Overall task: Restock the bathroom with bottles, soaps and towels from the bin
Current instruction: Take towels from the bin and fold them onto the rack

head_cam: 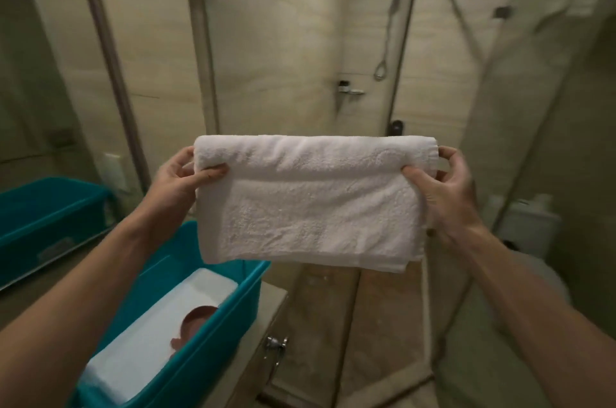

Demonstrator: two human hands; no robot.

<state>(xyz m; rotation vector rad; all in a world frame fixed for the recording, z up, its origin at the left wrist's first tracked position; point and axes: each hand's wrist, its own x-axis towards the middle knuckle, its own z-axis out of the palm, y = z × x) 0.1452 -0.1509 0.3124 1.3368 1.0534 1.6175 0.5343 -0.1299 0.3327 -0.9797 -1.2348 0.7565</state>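
Folded white towel (316,204) hangs btwn both hands, in the air ahead of the person. Left hand (181,179) pinches its top-left end and right hand (440,190) its top-right end, each w/ thumb on the near face and fingers curled behind. Long axis runs hand to hand, roughly level. The thick folded edge is up, loose hems hang down, and the flat face points back at the person. Prob. light, soft and limp. Terry pile should grip well, so it's not slippery or fragile, but one-corner holds would likely let the layers sag open. Best held at both ends of the top fold, as now. Teal bin (213,347) sits below the left hand, shower glass (300,40) beyond both.
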